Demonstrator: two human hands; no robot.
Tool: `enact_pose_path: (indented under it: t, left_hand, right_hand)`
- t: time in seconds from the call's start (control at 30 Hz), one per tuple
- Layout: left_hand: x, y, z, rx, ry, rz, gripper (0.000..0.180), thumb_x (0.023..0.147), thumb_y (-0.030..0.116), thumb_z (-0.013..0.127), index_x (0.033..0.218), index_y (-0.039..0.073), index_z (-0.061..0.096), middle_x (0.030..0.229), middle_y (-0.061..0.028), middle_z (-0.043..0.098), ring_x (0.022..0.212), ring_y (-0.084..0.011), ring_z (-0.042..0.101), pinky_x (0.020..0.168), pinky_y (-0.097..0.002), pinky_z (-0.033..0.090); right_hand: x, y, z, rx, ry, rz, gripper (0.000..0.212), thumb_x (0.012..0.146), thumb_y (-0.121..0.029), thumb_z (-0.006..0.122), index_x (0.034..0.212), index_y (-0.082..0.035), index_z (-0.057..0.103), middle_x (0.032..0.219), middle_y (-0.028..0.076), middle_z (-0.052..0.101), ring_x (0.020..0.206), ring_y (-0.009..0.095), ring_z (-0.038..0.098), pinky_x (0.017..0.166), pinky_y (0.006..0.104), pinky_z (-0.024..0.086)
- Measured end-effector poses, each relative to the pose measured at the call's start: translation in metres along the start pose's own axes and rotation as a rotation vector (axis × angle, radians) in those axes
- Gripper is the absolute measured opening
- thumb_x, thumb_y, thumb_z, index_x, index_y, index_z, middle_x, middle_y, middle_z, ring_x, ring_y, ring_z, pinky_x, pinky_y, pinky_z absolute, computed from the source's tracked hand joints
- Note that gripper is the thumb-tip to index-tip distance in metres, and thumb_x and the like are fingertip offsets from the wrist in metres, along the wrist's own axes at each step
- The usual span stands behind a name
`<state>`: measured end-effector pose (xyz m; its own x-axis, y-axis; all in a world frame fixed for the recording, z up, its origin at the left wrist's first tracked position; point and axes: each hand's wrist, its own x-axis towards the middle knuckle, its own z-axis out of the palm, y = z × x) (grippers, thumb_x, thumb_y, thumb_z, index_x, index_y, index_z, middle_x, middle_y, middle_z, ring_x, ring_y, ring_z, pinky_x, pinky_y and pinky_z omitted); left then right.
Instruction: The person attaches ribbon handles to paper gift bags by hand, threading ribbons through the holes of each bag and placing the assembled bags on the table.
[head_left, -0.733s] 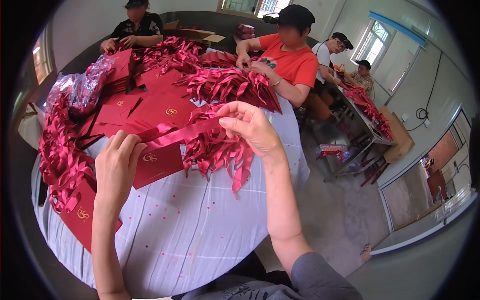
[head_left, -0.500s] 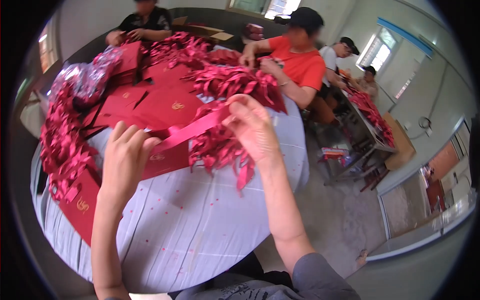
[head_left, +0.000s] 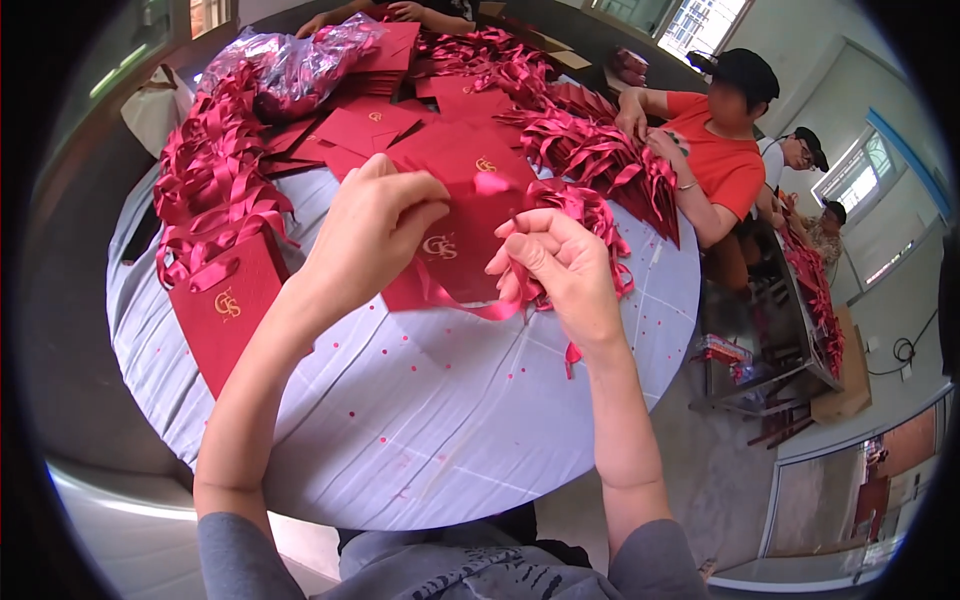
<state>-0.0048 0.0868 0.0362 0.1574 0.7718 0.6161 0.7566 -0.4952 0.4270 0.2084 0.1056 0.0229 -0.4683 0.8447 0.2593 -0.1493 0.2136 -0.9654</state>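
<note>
A flat dark red paper gift bag (head_left: 437, 270) with a gold emblem lies in front of me, between my hands. Above its left side is my left hand (head_left: 365, 230), its fingers curled together; what they hold, if anything, is hidden. My right hand (head_left: 568, 275) is at the bag's right side, thumb and fingers closed on a pink-red satin ribbon (head_left: 485, 311). That ribbon sags in a loop across the lower part of the bag. Beside the right hand lies a bunch of ribbon-handled bags (head_left: 600, 220).
The round table wears a pale cloth (head_left: 430, 430) dotted with red specks. Ribboned bags (head_left: 220, 170) line the left, near a clear plastic bag (head_left: 290, 65). More red bags (head_left: 370, 125) are piled behind. A person in an orange-red shirt (head_left: 715, 160) handles bags at the right.
The ribbon was stretched taut between my raised hands; now it hangs slack over the bag. Both hands are lower against the bag, and the view has swung left.
</note>
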Motion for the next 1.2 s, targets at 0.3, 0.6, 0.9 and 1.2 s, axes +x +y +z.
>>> enact_pose_path:
  t: [0.3, 0.6, 0.9, 1.2]
  left_hand:
    - [0.001, 0.009, -0.004, -0.500, -0.207, -0.162, 0.017, 0.090, 0.001, 0.052, 0.105, -0.006, 0.057, 0.093, -0.0047, 0.064, 0.087, -0.0067, 0.055, 0.079, -0.0235, 0.046]
    - [-0.002, 0.009, 0.002, -0.739, -0.306, -0.234, 0.024, 0.092, 0.002, 0.051, 0.114, -0.004, 0.058, 0.100, -0.0025, 0.064, 0.094, -0.0067, 0.057, 0.087, -0.0232, 0.046]
    - [-0.005, 0.020, 0.000, -0.655, -0.269, -0.153, 0.020, 0.090, 0.001, 0.054, 0.109, -0.005, 0.059, 0.096, -0.0013, 0.063, 0.092, -0.0055, 0.054, 0.086, -0.0227, 0.044]
    - [-0.010, 0.026, 0.004, -0.524, -0.190, -0.136, 0.019, 0.083, -0.002, 0.061, 0.102, -0.006, 0.061, 0.092, -0.0065, 0.066, 0.088, -0.0094, 0.059, 0.079, -0.0251, 0.049]
  right_hand:
    - [-0.007, 0.007, 0.019, -0.265, 0.158, -0.141, 0.013, 0.090, -0.009, 0.061, 0.094, 0.003, 0.061, 0.075, 0.005, 0.064, 0.064, 0.006, 0.058, 0.058, 0.0196, 0.046]
    - [-0.010, 0.008, 0.020, -0.349, 0.250, -0.234, 0.014, 0.089, -0.011, 0.064, 0.084, 0.001, 0.060, 0.064, 0.001, 0.059, 0.057, 0.003, 0.050, 0.051, 0.0202, 0.041]
    - [-0.011, 0.006, 0.019, -0.387, 0.234, -0.225, 0.014, 0.088, -0.010, 0.064, 0.080, 0.000, 0.058, 0.061, 0.000, 0.058, 0.055, 0.003, 0.049, 0.049, 0.0203, 0.040]
    - [-0.015, 0.001, 0.021, -0.465, 0.189, -0.231, 0.014, 0.086, -0.005, 0.063, 0.077, 0.001, 0.057, 0.058, 0.005, 0.060, 0.051, 0.006, 0.055, 0.045, 0.0229, 0.041]
